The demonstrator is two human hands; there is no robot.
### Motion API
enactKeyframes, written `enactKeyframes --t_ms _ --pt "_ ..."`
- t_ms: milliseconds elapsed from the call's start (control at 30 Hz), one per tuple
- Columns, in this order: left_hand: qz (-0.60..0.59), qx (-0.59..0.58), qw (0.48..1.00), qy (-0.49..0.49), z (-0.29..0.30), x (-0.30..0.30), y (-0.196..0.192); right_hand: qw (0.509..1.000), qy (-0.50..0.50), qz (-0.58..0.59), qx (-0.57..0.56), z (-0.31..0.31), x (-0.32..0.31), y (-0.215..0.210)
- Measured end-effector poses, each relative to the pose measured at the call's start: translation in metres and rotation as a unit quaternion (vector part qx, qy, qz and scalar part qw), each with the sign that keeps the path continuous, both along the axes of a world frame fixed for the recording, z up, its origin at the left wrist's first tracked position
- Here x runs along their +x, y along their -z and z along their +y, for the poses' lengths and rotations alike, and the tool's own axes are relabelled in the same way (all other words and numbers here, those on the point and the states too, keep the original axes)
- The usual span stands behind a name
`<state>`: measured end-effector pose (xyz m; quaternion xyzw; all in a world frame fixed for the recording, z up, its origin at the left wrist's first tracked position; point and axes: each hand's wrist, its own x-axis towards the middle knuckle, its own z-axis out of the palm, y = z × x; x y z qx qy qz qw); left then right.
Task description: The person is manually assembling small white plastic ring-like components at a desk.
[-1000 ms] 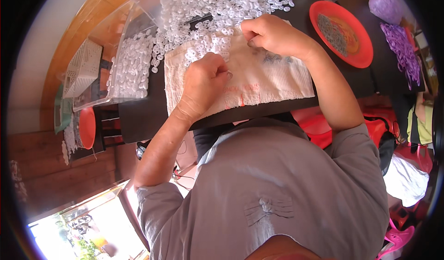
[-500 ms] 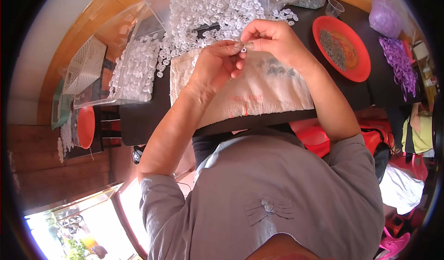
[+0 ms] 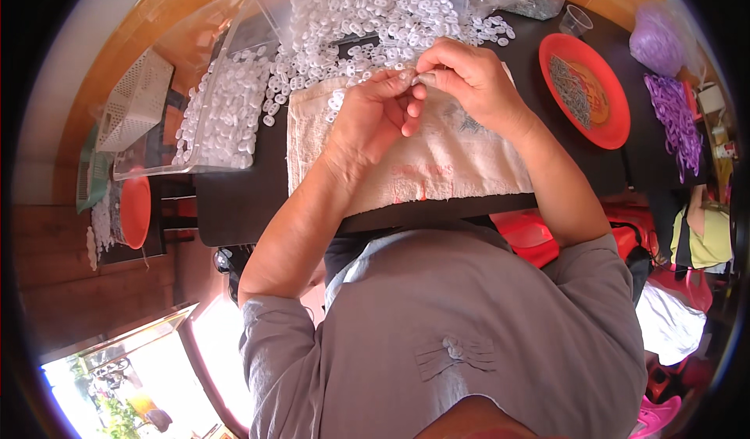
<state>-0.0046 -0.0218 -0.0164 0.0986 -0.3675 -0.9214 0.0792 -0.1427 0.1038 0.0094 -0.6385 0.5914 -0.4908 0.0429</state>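
Above a cream towel [image 3: 469, 175], my two hands meet fingertip to fingertip. My left hand [image 3: 376, 115] is closed in a pinch on a small white plastic piece, mostly covered by the fingers. Thumb and forefinger of my right hand [image 3: 476, 86] press together at the same spot; whatever they grip is too small to make out. Just beyond lies a heap of small white oval plastic pieces [image 3: 375, 5], with slots in them. A few loose white pieces [image 3: 336, 101] rest on the towel beside my left hand.
A clear bin of white pieces [image 3: 223, 119] stands at the left. On the right, a red plate [image 3: 613, 103] holds thin grey metal parts [image 3: 570, 95], near a clear cup [image 3: 576, 19]. Purple strips [image 3: 676, 119] and a purple bag [image 3: 655, 41] lie farther right. White baskets [image 3: 137, 99] stand far left.
The view has shifted slightly. My fingertips have closed in more, and the white piece that showed between them is now mostly hidden. Loose white pieces on the towel show more fully.
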Motion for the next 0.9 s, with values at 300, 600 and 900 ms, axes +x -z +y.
enactKeyframes --t_ms 300,600,900 --pt "-0.032 -0.088 0.985 -0.142 0.017 0.004 -0.01 0.979 0.012 -0.195 0.066 -0.003 0.006 0.008" --pt "-0.036 -0.125 0.971 -0.2 0.017 0.004 -0.013 0.955 -0.011 -0.285 0.077 -0.001 0.008 -0.001" --pt "-0.048 -0.146 0.97 -0.191 0.019 0.003 -0.012 0.981 0.018 -0.183 0.065 0.0 0.009 0.0"
